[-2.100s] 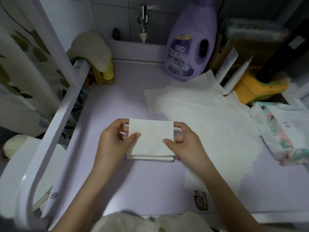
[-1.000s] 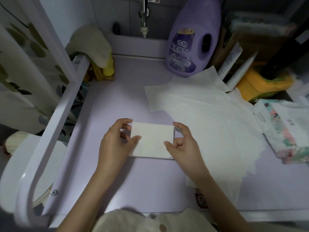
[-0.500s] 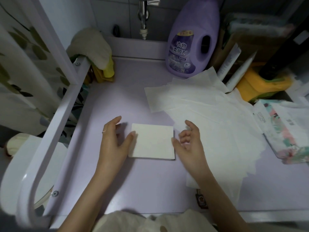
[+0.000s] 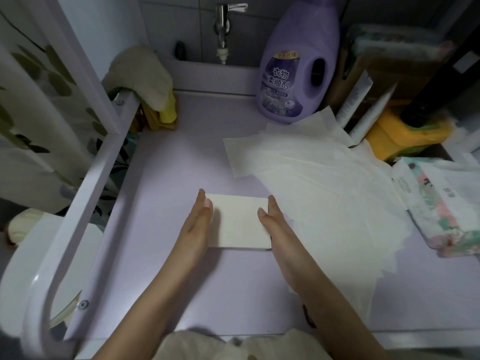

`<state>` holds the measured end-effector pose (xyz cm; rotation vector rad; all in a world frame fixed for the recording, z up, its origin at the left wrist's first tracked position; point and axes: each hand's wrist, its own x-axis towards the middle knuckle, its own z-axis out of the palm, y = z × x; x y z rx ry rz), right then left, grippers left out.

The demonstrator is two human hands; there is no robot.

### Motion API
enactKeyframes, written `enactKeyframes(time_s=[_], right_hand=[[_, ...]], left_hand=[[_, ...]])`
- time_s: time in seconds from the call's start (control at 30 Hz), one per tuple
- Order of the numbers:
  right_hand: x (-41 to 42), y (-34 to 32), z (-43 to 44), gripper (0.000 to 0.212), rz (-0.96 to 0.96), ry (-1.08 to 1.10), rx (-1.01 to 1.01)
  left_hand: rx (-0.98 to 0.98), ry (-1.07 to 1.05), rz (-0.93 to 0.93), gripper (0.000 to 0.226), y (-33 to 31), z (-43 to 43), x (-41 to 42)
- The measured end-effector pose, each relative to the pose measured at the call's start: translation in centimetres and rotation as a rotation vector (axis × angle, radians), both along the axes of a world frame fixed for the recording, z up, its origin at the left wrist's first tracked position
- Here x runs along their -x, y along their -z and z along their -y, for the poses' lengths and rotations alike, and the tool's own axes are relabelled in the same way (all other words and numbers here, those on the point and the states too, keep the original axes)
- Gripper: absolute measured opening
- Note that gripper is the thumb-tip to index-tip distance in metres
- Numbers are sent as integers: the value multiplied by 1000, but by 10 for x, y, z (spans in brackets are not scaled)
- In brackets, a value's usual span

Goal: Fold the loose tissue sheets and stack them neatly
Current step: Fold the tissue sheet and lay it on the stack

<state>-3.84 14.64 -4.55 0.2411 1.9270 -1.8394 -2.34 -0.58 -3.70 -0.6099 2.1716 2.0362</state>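
A small stack of folded white tissues [image 4: 240,223] lies flat on the lilac counter [image 4: 166,178], near its middle. My left hand [image 4: 196,229] stands on edge with straight fingers against the stack's left side. My right hand [image 4: 278,224] stands the same way against its right side, so the stack sits squeezed between both palms. Several loose unfolded tissue sheets [image 4: 324,183] spread in an overlapping fan to the right of the stack, reaching under my right forearm.
A purple softener bottle [image 4: 296,63] stands at the back, a tap [image 4: 222,24] left of it. A floral tissue pack [image 4: 441,203] lies at the right edge. Yellow sponges [image 4: 405,133] and tubes crowd the back right. A cloth [image 4: 140,74] hangs over the white rail on the left.
Both hands let go of the folded tissue after laying it on the stack, then straightened and turned on edge, closing in against the stack's left and right sides.
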Motion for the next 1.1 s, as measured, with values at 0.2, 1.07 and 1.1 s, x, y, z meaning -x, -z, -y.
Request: enactKeyframes(time_s=[0.2, 1.07, 1.1], right_hand=[[18, -15, -15, 62, -311, 71, -151], [174, -4, -69, 26, -848, 133, -1037], [168, -13, -68, 29, -823, 187, -819]], left_hand=[[52, -30, -50, 51, -6, 7, 1], [127, 48, -340, 29, -18, 4, 13], [135, 53, -370, 31, -16, 5, 14]])
